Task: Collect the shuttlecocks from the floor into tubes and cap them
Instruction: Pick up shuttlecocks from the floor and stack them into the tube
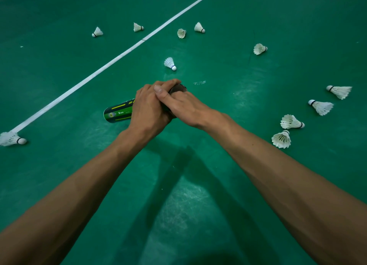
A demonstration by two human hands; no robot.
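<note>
A dark green tube (119, 112) with yellow stripes lies across the middle of the view, above the floor. My left hand (148, 109) grips its middle. My right hand (179, 103) wraps round the tube's right end, where a dark cap or rim (178, 88) shows past my fingers. Whether that end is capped I cannot tell. White shuttlecocks lie scattered on the floor: the nearest shuttlecock (170, 63) just beyond my hands, several on the right such as one (291, 122), and one shuttlecock at the far left (11, 139).
The floor is a green court mat (218, 185) crossed by a white line (111, 63) running from lower left to upper right. More shuttlecocks (181, 33) lie along the far side near the line.
</note>
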